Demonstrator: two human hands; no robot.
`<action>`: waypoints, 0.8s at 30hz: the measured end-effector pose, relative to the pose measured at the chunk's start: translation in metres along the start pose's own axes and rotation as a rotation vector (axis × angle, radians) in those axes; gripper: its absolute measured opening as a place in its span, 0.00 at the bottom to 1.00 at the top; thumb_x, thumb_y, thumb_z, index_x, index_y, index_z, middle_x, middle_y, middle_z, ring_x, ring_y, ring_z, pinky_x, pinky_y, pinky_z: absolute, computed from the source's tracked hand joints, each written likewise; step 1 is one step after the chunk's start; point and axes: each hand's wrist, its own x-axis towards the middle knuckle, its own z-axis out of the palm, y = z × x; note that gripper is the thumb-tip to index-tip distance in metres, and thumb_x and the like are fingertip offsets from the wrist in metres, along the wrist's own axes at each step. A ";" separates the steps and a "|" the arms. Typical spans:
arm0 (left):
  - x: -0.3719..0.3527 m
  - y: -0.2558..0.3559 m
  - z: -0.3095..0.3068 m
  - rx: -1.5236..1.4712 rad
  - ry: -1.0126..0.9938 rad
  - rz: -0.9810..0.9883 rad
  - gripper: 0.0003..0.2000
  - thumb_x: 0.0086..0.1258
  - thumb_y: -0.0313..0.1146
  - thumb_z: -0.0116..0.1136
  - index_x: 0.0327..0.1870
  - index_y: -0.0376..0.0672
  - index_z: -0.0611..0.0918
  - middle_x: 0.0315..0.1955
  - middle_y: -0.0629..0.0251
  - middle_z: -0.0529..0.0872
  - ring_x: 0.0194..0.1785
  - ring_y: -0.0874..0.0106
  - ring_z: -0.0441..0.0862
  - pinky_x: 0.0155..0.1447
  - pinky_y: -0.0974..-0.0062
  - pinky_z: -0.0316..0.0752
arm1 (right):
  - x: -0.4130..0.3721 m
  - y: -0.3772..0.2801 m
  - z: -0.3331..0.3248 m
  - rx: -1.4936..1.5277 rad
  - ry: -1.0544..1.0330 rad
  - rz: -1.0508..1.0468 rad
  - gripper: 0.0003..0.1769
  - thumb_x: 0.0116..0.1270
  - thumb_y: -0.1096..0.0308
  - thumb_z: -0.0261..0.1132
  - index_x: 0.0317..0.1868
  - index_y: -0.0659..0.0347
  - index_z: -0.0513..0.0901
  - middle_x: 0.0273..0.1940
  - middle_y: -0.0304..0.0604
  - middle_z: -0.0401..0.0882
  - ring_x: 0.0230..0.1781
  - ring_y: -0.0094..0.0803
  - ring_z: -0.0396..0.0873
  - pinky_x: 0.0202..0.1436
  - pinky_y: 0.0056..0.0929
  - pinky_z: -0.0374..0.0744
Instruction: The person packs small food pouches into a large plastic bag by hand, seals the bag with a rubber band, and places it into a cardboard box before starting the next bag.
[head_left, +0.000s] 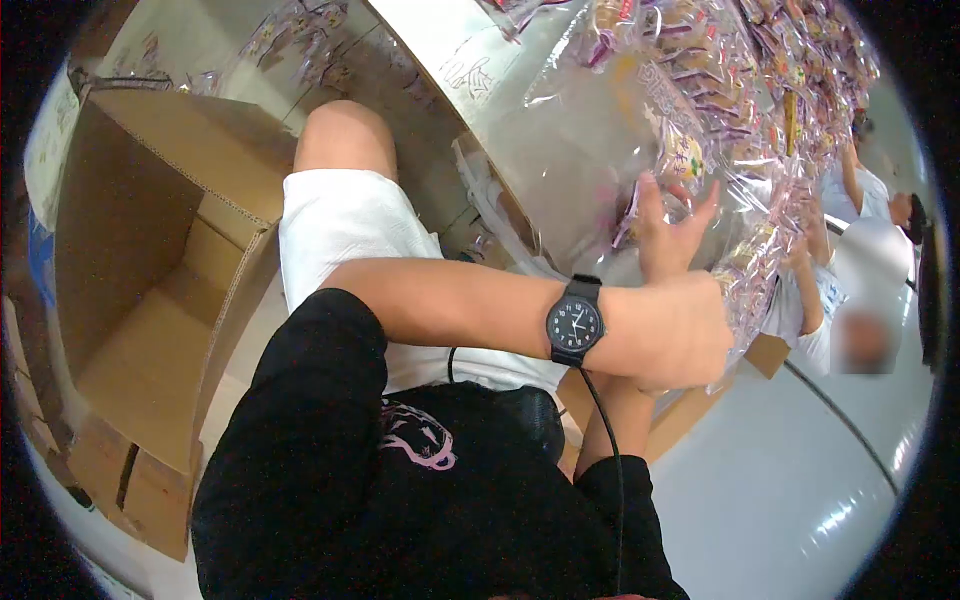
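Observation:
My left hand (670, 335), with a black watch on its wrist, crosses over my right forearm. Its back faces up, and the fingers are bent downward, blurred and mostly hidden; whether they hold something cannot be seen. Beyond it, my right hand (676, 235) has its fingers spread against a large clear plastic bag (590, 150). Just past those fingertips lies a small wrapped piece with a yellow and purple print (682, 152). Many more purple-and-clear wrapped pieces (745, 100) are heaped about the bag, some close to my left hand.
An empty-looking open cardboard box (150, 330) stands at the left. The table edge (500, 190) runs beside my knee. Loose wrapped pieces (300, 40) lie at the upper left. A cable hangs from my watch wrist. Co-workers (800, 290) reach toward the heap from the right.

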 end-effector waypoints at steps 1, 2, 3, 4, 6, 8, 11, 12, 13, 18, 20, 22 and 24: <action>-0.001 0.002 0.000 0.023 -0.002 0.001 0.02 0.42 0.33 0.70 0.19 0.50 0.88 0.19 0.68 0.87 0.26 0.67 0.86 0.27 0.65 0.72 | 0.009 0.006 0.002 0.001 -0.023 -0.037 0.56 0.63 0.54 0.81 0.82 0.65 0.58 0.56 0.48 0.77 0.57 0.38 0.78 0.59 0.37 0.78; -0.001 0.004 -0.001 0.047 -0.004 0.004 0.02 0.43 0.33 0.70 0.19 0.51 0.88 0.18 0.69 0.86 0.25 0.68 0.85 0.26 0.65 0.71 | 0.017 0.012 0.003 0.002 -0.047 -0.074 0.59 0.62 0.53 0.82 0.82 0.67 0.56 0.52 0.46 0.76 0.53 0.37 0.78 0.58 0.36 0.77; -0.001 0.006 -0.001 0.032 -0.016 0.011 0.01 0.44 0.33 0.70 0.18 0.52 0.88 0.18 0.70 0.86 0.24 0.68 0.84 0.26 0.65 0.70 | 0.020 0.007 0.004 -0.074 -0.008 -0.154 0.58 0.62 0.54 0.82 0.82 0.67 0.56 0.50 0.45 0.75 0.53 0.36 0.78 0.57 0.35 0.77; -0.001 0.009 0.000 0.014 -0.029 0.015 0.01 0.44 0.33 0.70 0.18 0.52 0.87 0.17 0.71 0.85 0.24 0.68 0.83 0.26 0.65 0.69 | 0.020 0.004 0.005 -0.151 0.030 -0.232 0.57 0.63 0.55 0.82 0.82 0.67 0.56 0.48 0.43 0.74 0.52 0.35 0.77 0.55 0.34 0.77; -0.003 0.010 0.001 -0.010 -0.012 0.012 0.02 0.45 0.32 0.70 0.17 0.54 0.87 0.17 0.72 0.85 0.24 0.68 0.82 0.26 0.65 0.69 | 0.022 0.012 0.022 0.493 0.078 -0.187 0.47 0.67 0.61 0.80 0.77 0.67 0.62 0.50 0.42 0.71 0.53 0.33 0.76 0.52 0.35 0.79; -0.006 0.010 0.004 -0.011 0.049 0.006 0.04 0.46 0.31 0.69 0.17 0.55 0.87 0.18 0.74 0.84 0.26 0.68 0.83 0.27 0.65 0.69 | 0.029 0.002 0.024 0.420 0.209 -0.228 0.42 0.68 0.65 0.79 0.75 0.66 0.65 0.56 0.45 0.70 0.57 0.34 0.74 0.55 0.37 0.80; -0.008 0.019 0.016 0.040 0.031 -0.071 0.05 0.48 0.29 0.69 0.19 0.56 0.88 0.21 0.75 0.87 0.30 0.68 0.85 0.29 0.64 0.72 | 0.019 -0.012 0.029 0.358 -0.003 -0.543 0.52 0.63 0.60 0.83 0.78 0.66 0.61 0.67 0.54 0.64 0.70 0.43 0.66 0.70 0.43 0.73; -0.006 0.026 0.013 0.033 -0.029 -0.088 0.06 0.50 0.29 0.70 0.19 0.56 0.88 0.21 0.75 0.87 0.31 0.68 0.85 0.31 0.64 0.73 | 0.017 -0.012 0.028 0.250 -0.035 -0.669 0.54 0.62 0.58 0.84 0.79 0.66 0.60 0.69 0.56 0.63 0.72 0.45 0.64 0.73 0.44 0.71; -0.003 0.035 0.009 0.023 -0.089 -0.109 0.06 0.51 0.28 0.70 0.20 0.56 0.88 0.22 0.76 0.87 0.32 0.68 0.86 0.33 0.63 0.74 | 0.015 -0.008 0.029 0.170 -0.066 -0.660 0.61 0.55 0.54 0.87 0.80 0.68 0.59 0.69 0.57 0.64 0.73 0.50 0.63 0.75 0.47 0.67; -0.007 0.046 0.017 -0.061 -0.210 0.011 0.02 0.55 0.33 0.73 0.24 0.55 0.90 0.24 0.76 0.88 0.33 0.66 0.87 0.35 0.61 0.78 | -0.005 -0.020 0.026 -0.115 -0.007 -0.709 0.63 0.52 0.58 0.89 0.79 0.69 0.60 0.71 0.54 0.64 0.72 0.47 0.67 0.75 0.46 0.69; -0.009 0.055 0.033 -0.071 -0.200 0.053 0.02 0.55 0.37 0.73 0.27 0.54 0.91 0.26 0.75 0.89 0.34 0.65 0.88 0.33 0.60 0.78 | -0.002 -0.016 0.025 -0.028 -0.060 -0.591 0.62 0.51 0.58 0.90 0.79 0.68 0.60 0.71 0.54 0.65 0.72 0.48 0.68 0.75 0.48 0.69; -0.007 0.044 0.035 -0.234 -0.282 0.242 0.05 0.56 0.38 0.73 0.30 0.51 0.92 0.29 0.72 0.91 0.36 0.63 0.90 0.34 0.60 0.80 | -0.008 -0.015 0.022 0.160 -0.084 -0.529 0.55 0.57 0.67 0.86 0.79 0.66 0.61 0.73 0.53 0.67 0.67 0.43 0.73 0.72 0.44 0.74; -0.010 0.046 0.036 -0.319 -0.332 0.370 0.07 0.56 0.40 0.73 0.31 0.50 0.92 0.31 0.69 0.92 0.37 0.63 0.91 0.34 0.60 0.80 | -0.004 -0.007 0.023 0.480 -0.165 -0.486 0.50 0.62 0.72 0.82 0.79 0.65 0.62 0.74 0.52 0.68 0.66 0.39 0.76 0.70 0.40 0.76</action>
